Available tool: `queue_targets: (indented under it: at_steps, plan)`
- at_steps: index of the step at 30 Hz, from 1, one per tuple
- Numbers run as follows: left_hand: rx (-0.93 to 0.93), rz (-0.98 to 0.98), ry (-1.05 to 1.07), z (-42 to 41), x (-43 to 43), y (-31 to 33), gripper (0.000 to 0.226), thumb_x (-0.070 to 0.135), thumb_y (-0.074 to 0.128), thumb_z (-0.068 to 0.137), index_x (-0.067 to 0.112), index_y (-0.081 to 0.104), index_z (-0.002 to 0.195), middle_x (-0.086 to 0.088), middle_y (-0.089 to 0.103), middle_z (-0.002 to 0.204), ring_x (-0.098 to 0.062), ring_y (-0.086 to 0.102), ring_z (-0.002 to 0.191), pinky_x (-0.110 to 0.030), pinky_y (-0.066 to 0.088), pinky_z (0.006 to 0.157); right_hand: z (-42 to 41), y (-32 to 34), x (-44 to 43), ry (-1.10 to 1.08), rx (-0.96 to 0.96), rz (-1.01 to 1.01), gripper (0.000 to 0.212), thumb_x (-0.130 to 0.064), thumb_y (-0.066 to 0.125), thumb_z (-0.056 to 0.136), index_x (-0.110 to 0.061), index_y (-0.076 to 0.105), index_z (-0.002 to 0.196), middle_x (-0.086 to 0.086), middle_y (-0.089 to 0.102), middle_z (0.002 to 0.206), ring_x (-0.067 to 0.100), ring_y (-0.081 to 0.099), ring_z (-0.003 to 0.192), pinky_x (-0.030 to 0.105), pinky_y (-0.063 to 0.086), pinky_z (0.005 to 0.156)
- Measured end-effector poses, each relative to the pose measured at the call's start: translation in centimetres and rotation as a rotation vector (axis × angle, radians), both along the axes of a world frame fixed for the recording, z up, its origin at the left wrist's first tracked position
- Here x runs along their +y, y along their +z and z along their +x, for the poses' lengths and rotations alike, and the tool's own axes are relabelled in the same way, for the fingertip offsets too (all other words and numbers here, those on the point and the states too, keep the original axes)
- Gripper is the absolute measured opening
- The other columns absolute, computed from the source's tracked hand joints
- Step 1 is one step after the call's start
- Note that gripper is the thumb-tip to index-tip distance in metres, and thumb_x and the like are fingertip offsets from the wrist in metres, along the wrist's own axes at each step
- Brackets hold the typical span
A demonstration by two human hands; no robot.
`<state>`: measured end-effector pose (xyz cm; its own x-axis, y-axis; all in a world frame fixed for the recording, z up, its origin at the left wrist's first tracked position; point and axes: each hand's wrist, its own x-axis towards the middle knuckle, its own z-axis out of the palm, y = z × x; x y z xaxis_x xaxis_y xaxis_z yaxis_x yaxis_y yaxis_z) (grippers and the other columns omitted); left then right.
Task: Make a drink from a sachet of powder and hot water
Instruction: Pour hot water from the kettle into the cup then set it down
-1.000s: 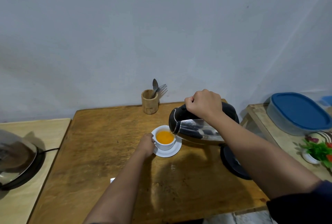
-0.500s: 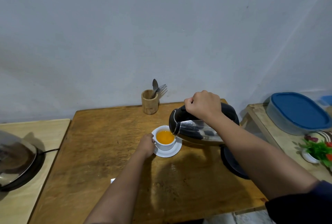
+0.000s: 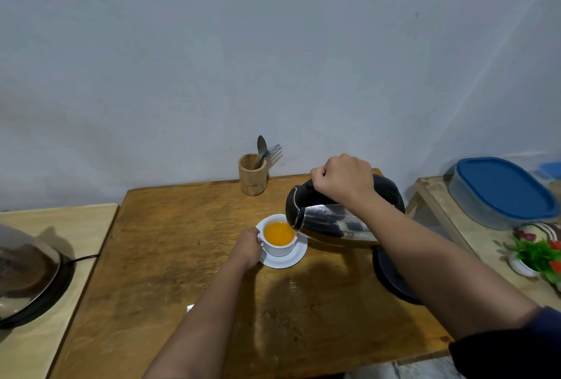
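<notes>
While the pour goes on, the nearest stretch of the wooden table (image 3: pixel 188 257) lies bare apart from a small white scrap (image 3: pixel 190 307) peeking out beside the left forearm, possibly the sachet, though too little shows to tell. Further in, the left hand (image 3: pixel 249 245) is curled against the handle side of the white cup (image 3: pixel 279 239), steadying it on its saucer (image 3: pixel 285 260); the cup holds orange liquid well up toward the rim. Just beyond, the right hand (image 3: pixel 344 179) is wrapped tight around the handle of the steel kettle (image 3: pixel 331 220), tipped so its spout hangs over the cup's right edge.

Done well, this step wants a slow, thin stream and an early stop, since little headroom looks left; righting the kettle gently should avoid drips onto the saucer. Its black base (image 3: pixel 391 278) sits close to the table's right edge, so the return path is short but needs care. Open room lies left of the cup, and the cutlery holder (image 3: pixel 252 175) stands well back by the wall.
</notes>
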<state>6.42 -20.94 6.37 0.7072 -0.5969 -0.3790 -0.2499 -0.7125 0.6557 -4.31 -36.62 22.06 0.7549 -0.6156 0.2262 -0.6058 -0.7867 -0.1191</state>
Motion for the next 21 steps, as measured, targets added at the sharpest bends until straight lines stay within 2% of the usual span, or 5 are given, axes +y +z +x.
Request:
queue_targets:
  at_steps: [17, 21]
  plan:
    - [-0.013, 0.020, -0.004, 0.00, -0.06, -0.09, 0.036, 0.010, 0.043, 0.094, 0.007, 0.048, 0.129, -0.015, 0.054, 0.132, -0.028, 0.053, 0.116, -0.035, 0.045, 0.095, 0.06, -0.25, 0.20, 0.023, -0.018, 0.002, 0.039, -0.032, 0.041, 0.086, -0.009, 0.052, 0.056, 0.000, 0.039, 0.050, 0.018, 0.042, 0.049, 0.025, 0.032, 0.051]
    - [-0.024, 0.016, -0.002, -0.02, -0.11, -0.09, 0.035, 0.010, 0.040, 0.096, 0.006, 0.048, 0.130, -0.016, 0.053, 0.132, -0.028, 0.052, 0.116, -0.034, 0.044, 0.093, 0.14, -0.03, 0.16, 0.017, -0.023, 0.001, 0.038, -0.032, 0.041, 0.086, -0.011, 0.049, 0.055, 0.000, 0.039, 0.051, 0.015, 0.037, 0.047, 0.023, 0.029, 0.049]
